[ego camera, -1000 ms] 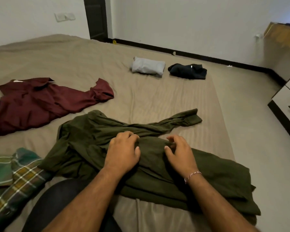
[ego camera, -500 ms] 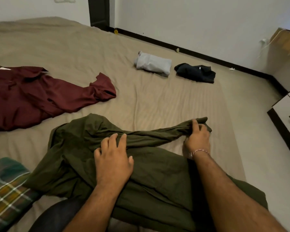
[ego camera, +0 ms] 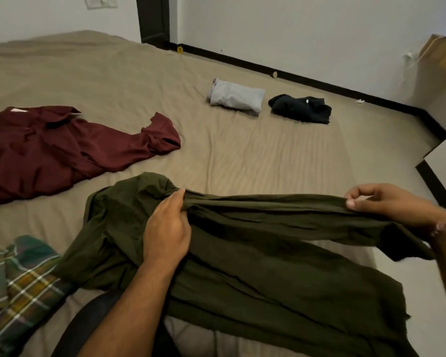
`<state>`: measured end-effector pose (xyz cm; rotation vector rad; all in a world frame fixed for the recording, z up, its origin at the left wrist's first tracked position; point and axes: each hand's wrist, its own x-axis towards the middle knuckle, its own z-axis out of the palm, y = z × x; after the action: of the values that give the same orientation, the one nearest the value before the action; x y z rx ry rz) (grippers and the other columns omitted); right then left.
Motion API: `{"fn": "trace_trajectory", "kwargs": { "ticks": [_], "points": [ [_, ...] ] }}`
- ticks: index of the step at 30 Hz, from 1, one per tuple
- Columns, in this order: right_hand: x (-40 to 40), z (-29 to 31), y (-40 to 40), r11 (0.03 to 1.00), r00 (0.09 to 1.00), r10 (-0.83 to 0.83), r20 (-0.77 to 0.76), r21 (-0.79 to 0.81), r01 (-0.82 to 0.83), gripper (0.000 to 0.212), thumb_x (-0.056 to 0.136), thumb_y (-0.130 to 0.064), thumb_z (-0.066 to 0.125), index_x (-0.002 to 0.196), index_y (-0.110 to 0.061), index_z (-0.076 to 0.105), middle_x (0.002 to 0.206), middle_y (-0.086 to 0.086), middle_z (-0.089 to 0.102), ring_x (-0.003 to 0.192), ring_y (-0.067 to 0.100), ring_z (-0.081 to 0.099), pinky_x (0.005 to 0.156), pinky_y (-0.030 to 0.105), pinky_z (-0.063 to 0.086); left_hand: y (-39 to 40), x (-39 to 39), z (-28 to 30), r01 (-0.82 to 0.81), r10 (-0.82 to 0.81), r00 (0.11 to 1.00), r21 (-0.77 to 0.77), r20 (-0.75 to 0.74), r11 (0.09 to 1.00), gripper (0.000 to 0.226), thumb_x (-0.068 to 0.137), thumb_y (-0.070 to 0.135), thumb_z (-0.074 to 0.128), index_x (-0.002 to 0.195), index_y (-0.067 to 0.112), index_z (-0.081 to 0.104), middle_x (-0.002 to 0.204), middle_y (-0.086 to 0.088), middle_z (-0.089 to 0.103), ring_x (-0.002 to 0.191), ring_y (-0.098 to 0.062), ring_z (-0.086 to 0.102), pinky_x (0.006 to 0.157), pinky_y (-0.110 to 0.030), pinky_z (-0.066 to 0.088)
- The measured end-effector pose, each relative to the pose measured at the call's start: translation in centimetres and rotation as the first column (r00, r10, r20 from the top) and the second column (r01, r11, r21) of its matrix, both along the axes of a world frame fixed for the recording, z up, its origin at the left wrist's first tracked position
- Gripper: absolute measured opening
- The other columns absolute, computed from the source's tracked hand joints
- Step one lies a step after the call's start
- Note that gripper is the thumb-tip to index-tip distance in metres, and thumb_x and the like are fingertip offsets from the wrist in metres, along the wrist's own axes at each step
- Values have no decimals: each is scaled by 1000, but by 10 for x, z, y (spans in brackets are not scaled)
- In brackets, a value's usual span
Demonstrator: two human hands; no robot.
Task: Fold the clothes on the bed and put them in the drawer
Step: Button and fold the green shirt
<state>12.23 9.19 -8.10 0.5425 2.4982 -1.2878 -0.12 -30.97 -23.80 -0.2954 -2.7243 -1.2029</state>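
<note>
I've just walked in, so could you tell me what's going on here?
A person is folding clothes on the bed. The left hand grips the green shirt near its shoulder, and the right hand pinches the sleeve end, pulling it out straight. A grey bundle and a dark bundle lie folded farther off. The maroon shirt and plaid shirt lie unfolded.

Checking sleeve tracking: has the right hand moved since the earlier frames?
Yes. The right hand pulled the green shirt's sleeve outward right, toward the drawer unit.
</note>
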Motion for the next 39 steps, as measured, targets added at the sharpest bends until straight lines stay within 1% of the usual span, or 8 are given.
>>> {"fn": "trace_trajectory", "kwargs": {
  "ticks": [3,7,12,19,24,29,32,39],
  "points": [
    [42,-5,12,997,971,39,236,57,-54,51,75,-46,89,112,-14,72,108,18,76,100,39,73,94,56,57,-10,1,10,128,-129,992,-55,-7,990,52,102,7,46,153,19,49,155,-7,50,147,-22,42,121,-40,35],
    [96,-60,11,972,912,-162,378,222,81,83,38,-64,96,102,-15,75,96,12,76,85,27,69,75,37,62,-18,3,19,263,-222,962,-315,161,912,54,100,12,42,152,27,49,165,-4,36,155,-18,27,125,-46,27],
    [152,-103,-8,859,859,-511,37,30,510,22,89,-13,78,110,-12,71,109,23,73,88,28,66,81,44,57,-16,18,34,292,-216,952,-435,216,852,54,101,35,43,155,29,44,169,1,26,158,-14,16,126,-56,10],
    [162,-120,-30,608,539,-793,-285,-316,728,27,102,-2,56,124,-15,62,108,16,70,90,26,67,84,43,57,20,46,34,370,-498,863,-563,-86,739,47,102,44,45,145,30,56,158,5,46,150,-11,35,127,-48,19],
    [163,-145,-15,630,690,-645,-328,283,723,24,95,-24,68,118,-21,63,105,14,71,103,37,65,92,41,51,41,49,-2,518,-482,830,-709,281,479,66,105,60,27,165,33,15,174,0,9,159,-16,8,128,-50,7],
    [162,-154,0,679,677,-732,-83,-4,734,90,77,-70,72,145,-18,48,139,9,58,124,33,58,103,46,51,66,75,-4,450,-504,852,-693,143,564,75,99,68,19,164,31,16,173,-1,10,160,-16,4,127,-56,5],
    [168,-150,1,676,686,-723,80,-124,726,107,74,-65,81,157,-20,30,145,7,52,124,31,56,82,45,55,104,128,5,564,-656,751,-594,79,574,90,85,72,11,164,29,18,173,-1,10,160,-15,4,128,-53,9],
    [182,-148,-5,727,754,-648,103,-212,654,38,82,-48,82,107,-20,74,97,3,80,90,23,75,76,37,62,207,224,-15,723,-721,671,-373,175,582,107,85,78,48,165,30,-5,173,-4,-14,158,-19,-20,128,-53,-4]
  ]
}}
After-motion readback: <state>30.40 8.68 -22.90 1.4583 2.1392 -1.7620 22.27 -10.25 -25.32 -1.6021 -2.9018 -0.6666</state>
